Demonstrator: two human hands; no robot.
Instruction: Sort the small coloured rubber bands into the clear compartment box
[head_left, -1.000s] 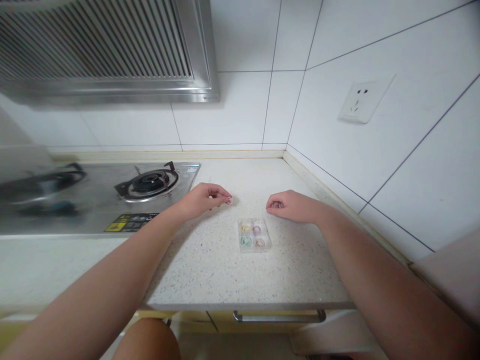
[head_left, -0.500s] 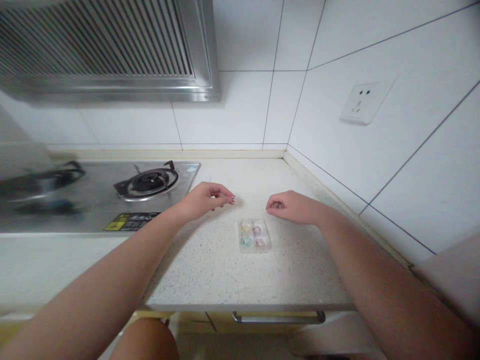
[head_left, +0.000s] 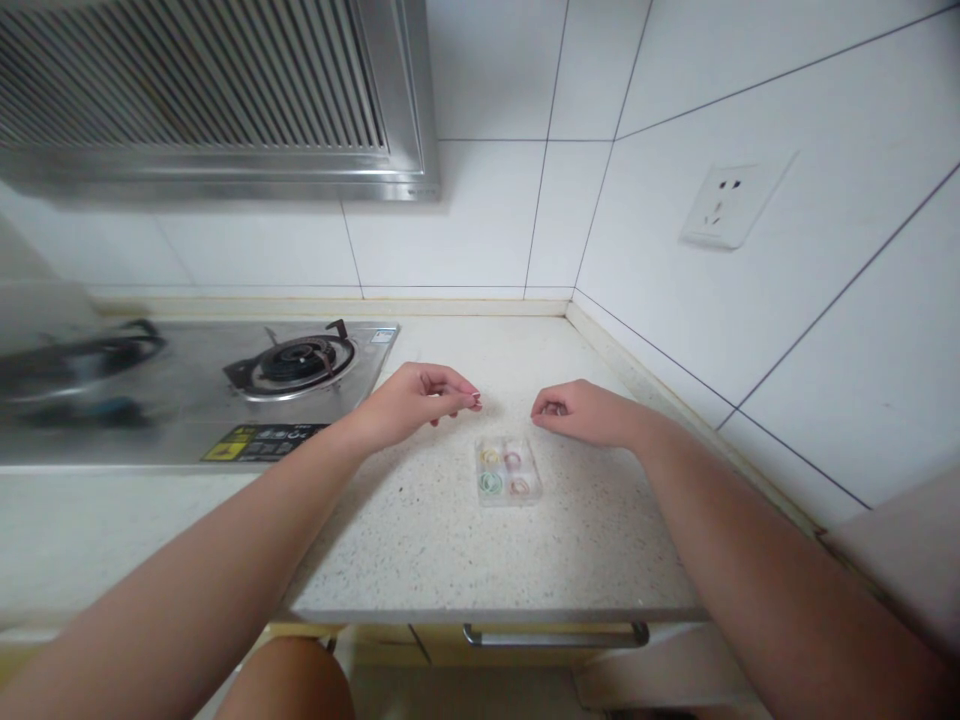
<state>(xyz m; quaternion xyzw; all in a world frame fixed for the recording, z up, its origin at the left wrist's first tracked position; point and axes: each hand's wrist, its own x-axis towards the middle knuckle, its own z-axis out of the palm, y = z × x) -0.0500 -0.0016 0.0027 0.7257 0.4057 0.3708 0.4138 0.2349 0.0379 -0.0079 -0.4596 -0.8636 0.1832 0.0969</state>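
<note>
A small clear plastic box [head_left: 508,471] with several compartments lies on the speckled countertop [head_left: 450,540]; coloured rings sit in the compartments. My left hand [head_left: 416,400] hovers just left of and behind the box, thumb and fingers pinched on something tiny that I cannot make out. My right hand [head_left: 585,412] rests on the counter just behind the box's right side, fingers curled into a loose fist with something small possibly inside.
A steel gas hob [head_left: 225,385] with a burner [head_left: 296,360] fills the counter's left part. An extractor hood [head_left: 217,95] hangs above it. Tiled walls meet in a corner behind; a wall socket [head_left: 726,205] is at the right. A drawer handle [head_left: 555,634] runs below the counter edge.
My left hand has crept to the right, towards the box, keeping its pinch. My right hand has stayed still.
</note>
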